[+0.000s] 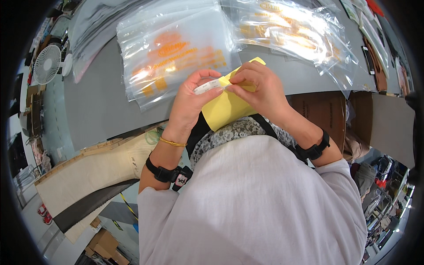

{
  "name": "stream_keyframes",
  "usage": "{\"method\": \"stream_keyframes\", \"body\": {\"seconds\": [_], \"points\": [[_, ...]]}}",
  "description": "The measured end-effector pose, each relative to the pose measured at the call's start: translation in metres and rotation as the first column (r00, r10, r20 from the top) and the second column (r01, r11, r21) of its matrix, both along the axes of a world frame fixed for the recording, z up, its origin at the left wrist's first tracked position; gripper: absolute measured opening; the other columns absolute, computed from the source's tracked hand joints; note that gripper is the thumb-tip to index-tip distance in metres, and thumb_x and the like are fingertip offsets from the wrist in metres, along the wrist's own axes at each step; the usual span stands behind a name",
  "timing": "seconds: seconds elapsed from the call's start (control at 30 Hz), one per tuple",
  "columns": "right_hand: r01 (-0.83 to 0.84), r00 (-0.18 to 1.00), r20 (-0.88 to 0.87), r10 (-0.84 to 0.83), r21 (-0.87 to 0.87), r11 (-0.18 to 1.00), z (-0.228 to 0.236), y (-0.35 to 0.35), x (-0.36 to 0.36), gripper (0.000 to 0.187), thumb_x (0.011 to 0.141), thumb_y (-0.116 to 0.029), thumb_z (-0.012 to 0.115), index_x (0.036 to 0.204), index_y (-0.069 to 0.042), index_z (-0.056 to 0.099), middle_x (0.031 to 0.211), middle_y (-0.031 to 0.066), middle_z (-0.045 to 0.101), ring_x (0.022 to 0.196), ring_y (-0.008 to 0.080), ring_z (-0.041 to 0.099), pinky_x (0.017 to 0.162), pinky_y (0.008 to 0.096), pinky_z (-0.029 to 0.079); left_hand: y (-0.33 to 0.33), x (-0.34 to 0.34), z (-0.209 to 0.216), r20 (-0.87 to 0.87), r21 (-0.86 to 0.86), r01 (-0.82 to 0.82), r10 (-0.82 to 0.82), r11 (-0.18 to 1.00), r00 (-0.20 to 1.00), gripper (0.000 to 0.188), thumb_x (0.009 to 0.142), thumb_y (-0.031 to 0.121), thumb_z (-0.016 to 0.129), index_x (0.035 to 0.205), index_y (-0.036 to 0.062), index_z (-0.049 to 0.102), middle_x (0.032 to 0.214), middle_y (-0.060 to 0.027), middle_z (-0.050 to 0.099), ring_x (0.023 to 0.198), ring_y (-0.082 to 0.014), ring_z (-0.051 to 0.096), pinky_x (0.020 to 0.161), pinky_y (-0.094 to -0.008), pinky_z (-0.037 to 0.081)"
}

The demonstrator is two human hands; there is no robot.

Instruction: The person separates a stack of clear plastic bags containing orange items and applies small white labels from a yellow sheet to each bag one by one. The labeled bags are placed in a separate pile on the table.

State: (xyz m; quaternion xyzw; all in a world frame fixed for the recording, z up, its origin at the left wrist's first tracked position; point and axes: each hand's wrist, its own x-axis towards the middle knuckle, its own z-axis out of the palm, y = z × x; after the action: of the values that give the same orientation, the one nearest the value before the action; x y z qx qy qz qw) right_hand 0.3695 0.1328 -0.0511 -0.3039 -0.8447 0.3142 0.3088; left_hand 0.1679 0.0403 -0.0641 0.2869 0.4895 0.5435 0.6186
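Observation:
My left hand (pixel 186 104) is closed, with a short white printed strip (pixel 206 87) between thumb and fingers. Fingertips of my right hand (pixel 264 88) are pinched together at the strip's right end, by a small yellow piece (pixel 224 81). Below and behind the hands is a yellow sheet (pixel 226 110), curving over my lap at the table's near edge; its far corner shows past my right fingers. Whether my right hand also grips the sheet cannot be made out. Just beyond my hands lies a stack of clear plastic bags (pixel 165 66) with orange print.
A second pile of clear bags (pixel 293 33) covers the far right of the grey table (pixel 95 104). A phone (pixel 368 60) lies at the right. A white fan (pixel 47 64) stands at the left. An open cardboard box (pixel 319 110) is below the table's right edge.

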Motion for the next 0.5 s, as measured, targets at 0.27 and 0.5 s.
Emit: {"method": "stream_keyframes", "body": {"seconds": [0.27,0.5], "points": [[-0.155,0.986,0.066,0.153,0.021,0.988,0.007,-0.004,0.001,0.011,0.090,-0.004,0.080,0.089,-0.002,0.069,0.091,0.0056,0.065,0.088,0.0236,0.065,0.082,0.0328,0.053,0.001,0.001,-0.004,-0.062,-0.069,-0.031,0.027,0.997,0.998,0.025,0.096,0.007,0.077,0.121,0.0041,0.070,0.106,-0.0034,0.075,0.100,-0.0092,0.068,0.091,-0.0258,0.054],[-0.082,0.990,-0.143,0.019,-0.452,0.888,-0.001,0.041,0.001,0.014,0.095,-0.013,0.075,0.095,0.000,0.071,0.092,0.0027,0.068,0.088,0.0144,0.062,0.081,0.0311,0.051,-0.012,-0.008,0.005,-0.759,0.021,0.194,-0.111,0.981,0.641,0.011,0.093,0.008,0.078,0.101,0.0027,0.073,0.099,-0.0044,0.076,0.101,-0.0169,0.070,0.089,-0.0296,0.055]]}}
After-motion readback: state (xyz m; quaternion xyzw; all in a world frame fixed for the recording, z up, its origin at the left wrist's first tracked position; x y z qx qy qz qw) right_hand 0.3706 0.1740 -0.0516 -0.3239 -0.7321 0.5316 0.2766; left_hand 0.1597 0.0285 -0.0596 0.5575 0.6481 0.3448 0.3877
